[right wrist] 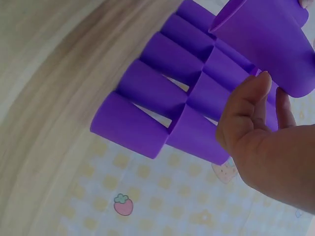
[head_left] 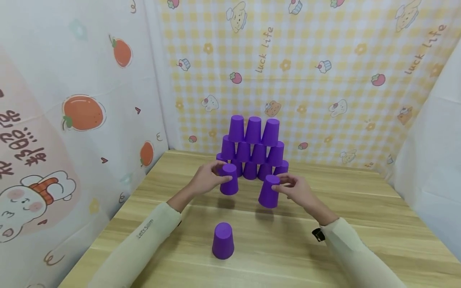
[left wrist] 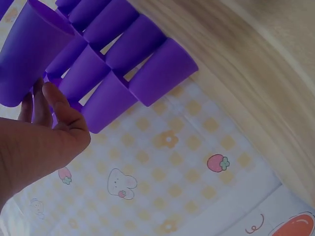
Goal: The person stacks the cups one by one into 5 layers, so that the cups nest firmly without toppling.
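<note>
My left hand [head_left: 208, 180] pinches an upside-down purple cup [head_left: 229, 185] near its closed top, thumb on one side and fingers on the other. A matching purple cup [head_left: 269, 196], slightly tilted, is held by my right hand [head_left: 299, 191] in a similar pinch. Both cups appear raised off the table. Behind them rises a stack of upside-down purple cups [head_left: 253, 130] in three rows, with three on top; the held cups and hands partly hide its bottom row. Closer to me, a single purple cup [head_left: 223, 242] stands upside down, touched by neither hand.
The wooden table [head_left: 345, 248] carries everything. A yellow checked cloth [head_left: 324, 120] hangs close behind the stack. White printed cloth [head_left: 119, 88] borders the left side, and a plain white sheet [head_left: 428, 136] hangs at the right.
</note>
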Demonstrator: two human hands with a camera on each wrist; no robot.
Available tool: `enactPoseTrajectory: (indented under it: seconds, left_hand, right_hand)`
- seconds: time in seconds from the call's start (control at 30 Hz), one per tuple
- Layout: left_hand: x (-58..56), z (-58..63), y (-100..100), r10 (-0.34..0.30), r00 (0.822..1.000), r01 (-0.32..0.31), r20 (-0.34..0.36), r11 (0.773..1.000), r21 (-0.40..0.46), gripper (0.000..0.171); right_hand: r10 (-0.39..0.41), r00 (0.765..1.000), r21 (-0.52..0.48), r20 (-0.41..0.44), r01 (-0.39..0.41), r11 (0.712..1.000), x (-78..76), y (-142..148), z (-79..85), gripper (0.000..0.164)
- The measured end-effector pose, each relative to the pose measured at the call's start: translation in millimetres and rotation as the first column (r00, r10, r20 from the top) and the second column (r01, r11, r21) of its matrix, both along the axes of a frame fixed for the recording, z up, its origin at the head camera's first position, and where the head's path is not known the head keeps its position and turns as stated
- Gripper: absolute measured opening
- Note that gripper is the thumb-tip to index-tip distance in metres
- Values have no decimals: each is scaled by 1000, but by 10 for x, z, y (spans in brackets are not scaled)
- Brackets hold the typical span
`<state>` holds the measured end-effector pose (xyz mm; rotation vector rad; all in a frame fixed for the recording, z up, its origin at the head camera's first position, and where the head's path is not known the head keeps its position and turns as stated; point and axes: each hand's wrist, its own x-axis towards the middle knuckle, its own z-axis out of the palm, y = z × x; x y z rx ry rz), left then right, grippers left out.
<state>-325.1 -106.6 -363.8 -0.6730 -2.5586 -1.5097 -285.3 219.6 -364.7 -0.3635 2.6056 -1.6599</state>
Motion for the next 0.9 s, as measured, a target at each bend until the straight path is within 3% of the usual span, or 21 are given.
enactPoseTrajectory:
  seconds: [0.2, 0.43, 0.7, 0.9]
  left_hand:
    - [-70, 148, 89, 34, 998, -31, -46, 998, 60, 45]
    - [-126, 231, 219, 62, 998, -59, -20, 990, 128, 52]
    - [-166, 332, 299, 143, 986, -131, -83, 982, 134, 51]
    - [-221, 504, 369, 185, 973, -160, -140, 972, 170, 49]
  right_hand:
    - [-67, 997, 9, -33, 67, 998, -49, -13, 171, 51]
    - [-98, 994, -31, -41, 97, 995, -77, -68, 250, 49]
    - [-122, 987, -18, -100, 121, 992, -131, -136, 396, 52]
    - [-147, 980, -15, -131, 147, 989, -214, -134, 564, 52]
